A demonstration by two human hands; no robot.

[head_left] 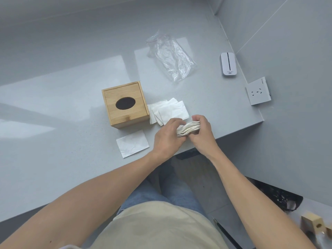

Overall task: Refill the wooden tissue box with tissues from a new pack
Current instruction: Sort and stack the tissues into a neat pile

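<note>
Both hands meet just above the near edge of the grey table (71, 108), sharing 1 folded stack of tissues (188, 129). The left hand (168, 137) grips the stack's left end, its fingers (177, 123) curled over the top. The right hand (202, 130) holds the right end, with the fingers bent down over the upper edge and the thumb tucked below. The stack sags a little between them, its layered edges facing the camera.

The wooden tissue box (125, 105) stands upright on the table to the left of the hands, lid on, its dark oval opening facing up (nothing pokes out of it). Touching the box's right side lies a loose pile of white tissues (168, 111), fanned and overlapping, just beyond the left hand's knuckles. 1 single tissue (133, 143) lies flat in front of the box, apart from the pile.

Farther back, the crumpled clear plastic wrapper (169, 56) lies open on the table, well apart from the box. A small white device (227, 64) rests near the right wall, and a white wall socket (258, 91) sits on that wall closer to the person.
</note>
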